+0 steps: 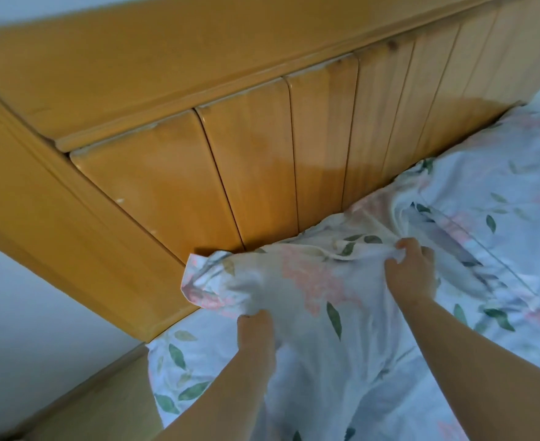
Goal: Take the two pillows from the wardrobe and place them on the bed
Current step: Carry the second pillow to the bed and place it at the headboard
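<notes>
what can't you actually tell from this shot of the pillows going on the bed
- Wardrobe: outside the head view.
- Left hand fingers: buried in the floral pillow.
- Second pillow: same print as the bed sheet, so its outline is unclear.
- Headboard: top cut by the frame edge.

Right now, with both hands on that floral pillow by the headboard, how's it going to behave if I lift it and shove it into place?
Probably floppy: the floral pillow sags and bunches where the left hand and right hand pinch it. Likely light for its bulk, since fingertip grips seem enough. It should not roll, but the loose cover may drag on the matching sheet when pushed toward the headboard.
</notes>
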Motion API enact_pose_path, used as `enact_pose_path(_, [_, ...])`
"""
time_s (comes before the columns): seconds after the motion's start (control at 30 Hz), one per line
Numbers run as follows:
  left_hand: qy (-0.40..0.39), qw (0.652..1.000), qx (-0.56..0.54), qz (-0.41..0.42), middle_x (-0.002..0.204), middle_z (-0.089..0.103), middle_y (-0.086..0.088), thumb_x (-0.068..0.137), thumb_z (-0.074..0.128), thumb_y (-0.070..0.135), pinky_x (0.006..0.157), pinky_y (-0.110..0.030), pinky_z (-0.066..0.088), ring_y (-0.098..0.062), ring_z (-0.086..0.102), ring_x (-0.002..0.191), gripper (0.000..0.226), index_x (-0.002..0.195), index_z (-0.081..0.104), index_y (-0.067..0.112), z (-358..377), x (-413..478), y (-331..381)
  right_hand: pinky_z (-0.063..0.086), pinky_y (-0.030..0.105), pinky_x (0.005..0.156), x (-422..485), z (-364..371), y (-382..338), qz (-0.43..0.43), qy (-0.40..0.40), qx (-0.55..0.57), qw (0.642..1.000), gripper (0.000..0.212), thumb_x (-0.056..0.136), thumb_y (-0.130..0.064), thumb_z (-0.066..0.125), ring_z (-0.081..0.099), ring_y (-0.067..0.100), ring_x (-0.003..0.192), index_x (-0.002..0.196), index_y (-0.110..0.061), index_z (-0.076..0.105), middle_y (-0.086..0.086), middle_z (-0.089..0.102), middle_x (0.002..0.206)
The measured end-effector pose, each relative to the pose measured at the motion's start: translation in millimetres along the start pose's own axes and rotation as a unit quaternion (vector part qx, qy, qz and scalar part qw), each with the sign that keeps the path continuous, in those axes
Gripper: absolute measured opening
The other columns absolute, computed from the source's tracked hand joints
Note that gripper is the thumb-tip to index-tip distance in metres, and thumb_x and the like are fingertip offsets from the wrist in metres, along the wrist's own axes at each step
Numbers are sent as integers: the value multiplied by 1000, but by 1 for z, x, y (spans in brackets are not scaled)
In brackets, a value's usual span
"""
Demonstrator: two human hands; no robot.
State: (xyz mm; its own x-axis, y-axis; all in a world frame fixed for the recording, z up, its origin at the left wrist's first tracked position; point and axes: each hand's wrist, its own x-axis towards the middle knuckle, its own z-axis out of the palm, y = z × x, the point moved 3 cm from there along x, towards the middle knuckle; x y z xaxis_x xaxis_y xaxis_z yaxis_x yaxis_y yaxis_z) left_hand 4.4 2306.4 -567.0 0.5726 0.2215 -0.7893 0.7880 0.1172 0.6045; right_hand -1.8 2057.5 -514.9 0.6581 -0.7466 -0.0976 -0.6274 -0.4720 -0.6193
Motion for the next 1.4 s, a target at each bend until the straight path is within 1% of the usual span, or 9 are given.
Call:
enact_pose_path(0.17, [42,992,111,-37,124,54,-23,87,53,13,81,-33,40,-27,51,96,43,125,47,-6,-30,32,-34,44,45,90,-39,51,37,73,-84,10,994,40,88,-11,49,50,41,109,127,-14,41,17,35,137])
enact_pose_path(0.3, [40,995,79,-56,93,52,-14,82,59,17,67,-33,42,-29,51,79,52,127,36,4,-41,39,-45,44,45,91,-86,83,69,149,-116,18,982,44,87,-16,53,51,40,108,128,-13,40,18,37,134])
enact_pose_path(0.47, [56,990,109,-68,134,41,-16,74,72,37,81,-44,51,-37,48,111,90,143,18,16,-52,71,-51,42,45,95,-152,113,118,252,-135,54,957,40,84,-28,62,51,42,107,118,-13,47,21,41,128])
enact_pose_path(0.63, [21,996,64,-52,134,47,-11,74,74,35,81,-37,46,-32,51,112,81,140,30,15,-67,100,-65,36,52,104,-197,136,149,475,-91,158,861,94,70,-46,75,40,43,125,138,-3,26,24,33,140])
enact_pose_path(0.77, [-66,994,33,-78,108,61,-6,75,73,36,77,-34,44,-26,58,91,60,122,48,10,-62,102,-67,46,56,96,-202,157,124,508,-68,414,752,110,54,-61,76,50,41,116,140,-10,30,14,46,136])
enact_pose_path(0.93, [-143,984,52,-94,120,64,-10,75,72,42,83,-41,50,-30,61,98,62,126,52,12,-48,88,-49,47,38,88,-171,119,82,401,17,463,790,60,83,-30,67,56,27,102,134,-11,42,-1,57,110])
enact_pose_path(1.1, [-160,982,37,-96,123,63,-11,74,73,41,86,-45,50,-32,61,103,65,128,49,15,-43,72,-50,53,36,74,-163,69,72,256,82,440,857,13,80,-18,68,62,25,84,83,-24,57,-1,64,87])
enact_pose_path(1.3, [-129,978,76,-143,85,63,-12,85,65,18,59,-31,51,-28,61,78,41,121,54,2,-63,72,-77,51,43,79,-219,111,137,480,-24,437,760,48,75,-24,75,58,32,88,114,-5,55,15,61,106])
enact_pose_path(1.4, [-128,983,66,-112,84,56,-6,91,55,26,62,-31,48,-20,55,72,22,106,56,10,-76,87,-81,44,36,66,-237,117,152,529,-76,423,732,28,78,-21,74,49,27,64,84,0,56,13,55,79])
